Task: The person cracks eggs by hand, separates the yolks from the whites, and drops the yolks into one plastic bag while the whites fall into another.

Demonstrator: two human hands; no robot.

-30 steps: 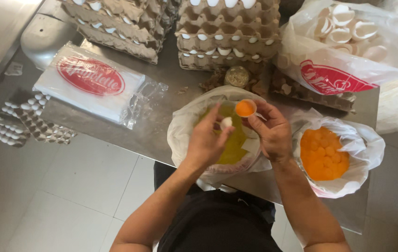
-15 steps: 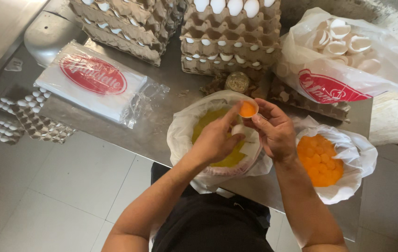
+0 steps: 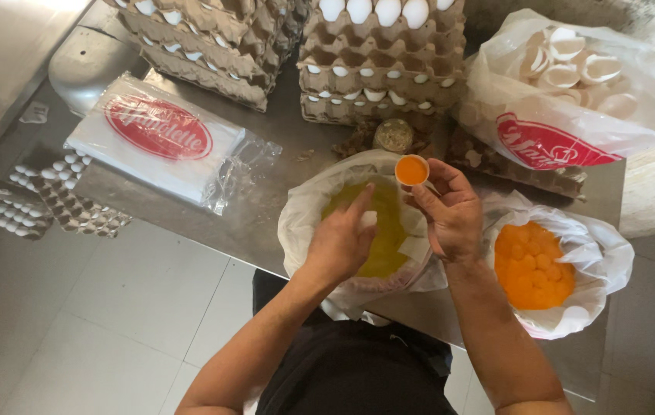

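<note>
right hand (image 3: 450, 219): i pinch a half shell with yolk (image 3: 411, 170)
left hand (image 3: 340, 242): i grasp a white shell piece (image 3: 368, 219), over the egg-white bowl (image 3: 300, 223)
around: yolk bowl (image 3: 600, 257) right; egg trays (image 3: 377, 73) behind

Left hand (image 3: 340, 244) lower over the bowl (image 3: 304, 215), shell half (image 3: 368, 219) tilted.

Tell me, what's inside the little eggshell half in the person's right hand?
The eggshell half, held upright in the right hand, has a round orange yolk sitting in it. The yolk fills the opening, so whatever lies beneath it inside the shell is hidden.
</note>
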